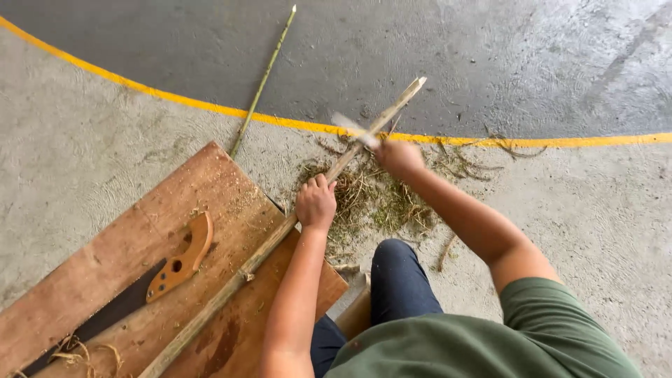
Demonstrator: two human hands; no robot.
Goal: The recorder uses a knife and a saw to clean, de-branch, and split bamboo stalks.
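A long bamboo stick (280, 234) lies slanted across a wooden board (105, 259), with its lower end near the bottom edge of the view and its upper end (413, 87) lifted over the concrete floor (77, 140) beyond the board's far corner. The left hand (316, 203) is closed around the stick just where it leaves the board, with the fingers wrapped over it. The right hand (399, 157) is farther up the stick, near its upper end, and it is closed around the handle of a blade (353, 128), which is blurred and crosses the stick; what kind of blade it is cannot be told. Under the stick, between the two hands, a pile of thin green and brown shavings (378, 199) is spread on the floor. On the board, left of the stick, a hand saw (140, 290) lies flat, with a brown wooden handle and a dark blade pointing toward the lower left corner. Some curled shavings (91, 353) lie beside the saw blade at the near end of the board. Beyond the board, a thin green stalk (262, 84) lies on the floor and crosses a yellow painted line (196, 105), which curves across the floor behind the stick's upper end. The floor past this line is darker grey. Right of the stick, the person's knee in dark blue trousers (399, 280) is bent near the shavings, and a green shirt (546, 329) fills the lower right of the view.
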